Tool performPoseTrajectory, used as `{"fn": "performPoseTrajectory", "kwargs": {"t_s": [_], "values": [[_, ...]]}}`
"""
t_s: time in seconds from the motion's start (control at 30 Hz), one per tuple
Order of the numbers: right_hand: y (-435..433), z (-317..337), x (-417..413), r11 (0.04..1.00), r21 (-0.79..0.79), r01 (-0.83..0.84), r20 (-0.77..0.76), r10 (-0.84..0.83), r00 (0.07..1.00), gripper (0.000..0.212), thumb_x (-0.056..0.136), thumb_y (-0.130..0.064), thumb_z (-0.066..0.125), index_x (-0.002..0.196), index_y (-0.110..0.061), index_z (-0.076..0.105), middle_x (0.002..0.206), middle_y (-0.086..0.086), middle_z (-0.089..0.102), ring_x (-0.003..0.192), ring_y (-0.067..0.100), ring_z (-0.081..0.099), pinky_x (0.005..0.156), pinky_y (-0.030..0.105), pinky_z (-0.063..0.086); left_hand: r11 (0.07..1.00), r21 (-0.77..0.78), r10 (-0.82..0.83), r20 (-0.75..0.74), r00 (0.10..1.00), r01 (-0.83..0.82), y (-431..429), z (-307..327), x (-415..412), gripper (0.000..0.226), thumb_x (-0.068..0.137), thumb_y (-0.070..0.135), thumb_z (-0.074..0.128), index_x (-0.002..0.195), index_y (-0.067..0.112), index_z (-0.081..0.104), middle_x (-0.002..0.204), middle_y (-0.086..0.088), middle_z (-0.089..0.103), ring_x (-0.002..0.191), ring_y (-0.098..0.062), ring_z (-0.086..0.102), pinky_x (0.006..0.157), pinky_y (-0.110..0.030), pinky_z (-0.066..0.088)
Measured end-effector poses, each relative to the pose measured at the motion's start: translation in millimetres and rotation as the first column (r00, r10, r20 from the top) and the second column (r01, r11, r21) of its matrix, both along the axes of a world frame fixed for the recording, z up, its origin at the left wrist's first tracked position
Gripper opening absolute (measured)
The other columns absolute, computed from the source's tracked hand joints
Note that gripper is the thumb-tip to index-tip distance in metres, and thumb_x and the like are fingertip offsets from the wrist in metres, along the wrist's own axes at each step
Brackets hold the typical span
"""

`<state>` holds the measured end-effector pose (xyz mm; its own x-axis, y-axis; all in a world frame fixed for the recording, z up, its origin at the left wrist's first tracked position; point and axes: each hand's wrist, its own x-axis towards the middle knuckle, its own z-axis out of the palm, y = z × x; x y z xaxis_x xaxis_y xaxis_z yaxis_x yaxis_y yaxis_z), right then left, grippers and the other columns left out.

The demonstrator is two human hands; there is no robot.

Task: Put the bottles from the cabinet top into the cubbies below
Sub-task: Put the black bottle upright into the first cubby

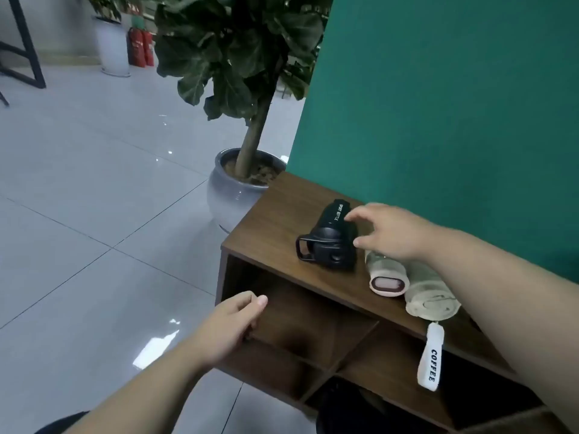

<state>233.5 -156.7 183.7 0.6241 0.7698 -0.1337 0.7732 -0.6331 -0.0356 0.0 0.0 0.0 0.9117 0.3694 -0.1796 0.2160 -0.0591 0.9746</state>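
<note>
Three bottles lie on their sides on the dark wooden cabinet top [272, 220]. The black sport bottle [329, 236] is furthest left, its lid and carry loop facing me. A cream bottle with a pink lid [387, 277] lies beside it, and a cream coffee bottle [430, 296] with a white "COFFEE" strap [430, 360] hangs over the front edge. My right hand [388, 228] hovers over the black bottle, fingers spread, holding nothing. My left hand [230, 325] is loosely curled, empty, in front of the upper left cubby [300, 321].
A large potted plant in a grey ceramic pot [232, 195] stands just left of the cabinet. A green wall [454, 104] backs the cabinet. Glossy grey floor tiles spread to the left. Something dark sits in a lower cubby [351, 405].
</note>
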Motion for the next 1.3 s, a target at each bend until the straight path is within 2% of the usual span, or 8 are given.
{"fn": "performPoseTrajectory", "kwargs": {"t_s": [0.23, 0.43, 0.6, 0.87, 0.97, 1.1, 1.2, 1.3], "values": [[40.6, -20.5, 47.4, 0.942, -0.290, -0.168, 0.100, 0.204, 0.974, 0.092, 0.076, -0.012, 0.071, 0.152, -0.042, 0.028, 0.159, -0.007, 0.032, 0.149, 0.020, 0.023, 0.116, 0.043, 0.032, 0.951, 0.267, -0.123, -0.138, 0.983, 0.156, 15.6, -17.9, 19.3, 0.029, 0.099, 0.046, 0.062, 0.080, 0.024, 0.056, 0.065, 0.011, 0.056, 0.060, -0.004, 0.046, 0.063, -0.024, 0.040], [56.3, -37.7, 58.5, 0.832, -0.472, -0.290, 0.132, 0.392, 0.910, 0.107, 0.069, -0.035, 0.084, 0.155, -0.039, 0.020, 0.165, -0.005, 0.024, 0.154, 0.024, 0.011, 0.123, 0.042, 0.019, 0.936, 0.313, -0.105, -0.183, 0.978, 0.159, 23.4, -21.8, 24.3, 0.029, 0.098, 0.046, 0.063, 0.080, 0.024, 0.056, 0.068, 0.006, 0.057, 0.060, -0.005, 0.047, 0.063, -0.026, 0.041], [59.2, -42.3, 42.5, 0.832, -0.361, -0.422, 0.137, 0.495, 0.858, 0.082, 0.058, -0.048, 0.080, 0.131, -0.039, 0.044, 0.133, -0.012, 0.055, 0.127, 0.018, 0.048, 0.098, 0.046, 0.049, 0.941, 0.308, -0.083, -0.199, 0.977, 0.142, 32.2, -24.2, 22.0, 0.029, 0.100, 0.044, 0.061, 0.080, 0.023, 0.055, 0.069, 0.007, 0.057, 0.065, -0.010, 0.049, 0.065, -0.028, 0.041], [50.5, -46.3, -51.1, 0.798, -0.185, -0.574, 0.170, 0.601, 0.781, 0.078, 0.061, -0.056, 0.072, 0.133, -0.039, 0.045, 0.131, -0.014, 0.056, 0.123, 0.017, 0.050, 0.089, 0.044, 0.053, 0.940, 0.324, -0.025, -0.247, 0.969, 0.107, 41.8, -16.8, 5.4, 0.025, 0.099, 0.042, 0.061, 0.093, 0.019, 0.062, 0.077, 0.006, 0.060, 0.072, -0.011, 0.054, 0.070, -0.030, 0.043], [38.7, -50.5, -86.7, 0.796, -0.021, -0.605, 0.128, 0.602, 0.788, 0.083, 0.062, -0.057, 0.074, 0.137, -0.036, 0.045, 0.137, -0.014, 0.054, 0.127, 0.014, 0.049, 0.095, 0.040, 0.051, 0.938, 0.314, -0.063, -0.268, 0.962, 0.149, 39.5, -5.1, -4.1, 0.032, 0.079, 0.053, 0.058, 0.079, 0.021, 0.059, 0.073, 0.009, 0.057, 0.069, -0.010, 0.049, 0.068, -0.029, 0.042], [19.2, -75.1, -117.6, 0.870, 0.213, -0.445, -0.061, 0.466, 0.883, 0.077, 0.062, -0.046, 0.079, 0.130, -0.046, 0.045, 0.130, -0.027, 0.051, 0.123, 0.002, 0.049, 0.093, 0.030, 0.050, 0.915, 0.332, -0.119, -0.322, 0.939, 0.230, 41.6, -12.0, -8.4, 0.009, 0.072, 0.039, 0.050, 0.073, 0.032, 0.056, 0.079, 0.010, 0.059, 0.084, -0.019, 0.057, 0.078, -0.033, 0.050], [4.9, -116.8, -126.6, 0.900, 0.357, -0.251, -0.264, 0.355, 0.897, 0.078, 0.058, -0.051, 0.085, 0.126, -0.047, 0.049, 0.126, -0.025, 0.058, 0.119, -0.003, 0.054, 0.096, 0.029, 0.048, 0.912, 0.349, -0.095, -0.331, 0.939, 0.215, 46.9, -33.7, -2.3, 0.037, 0.070, 0.057, 0.056, 0.089, 0.027, 0.068, 0.089, 0.008, 0.071, 0.092, -0.022, 0.067, 0.084, -0.035, 0.057], [0.9, -164.2, -126.7, 0.905, 0.425, -0.011, -0.447, 0.220, 0.867, 0.077, 0.047, -0.057, 0.084, 0.112, -0.070, 0.045, 0.119, -0.032, 0.060, 0.114, -0.010, 0.056, 0.095, 0.026, 0.050, 0.909, 0.334, -0.112, -0.380, 0.918, 0.248, 44.1, -56.7, 6.7, 0.023, 0.067, 0.049, 0.064, 0.087, 0.036, 0.062, 0.083, 0.014, 0.067, 0.079, -0.008, 0.062, 0.070, -0.027, 0.049]]}}
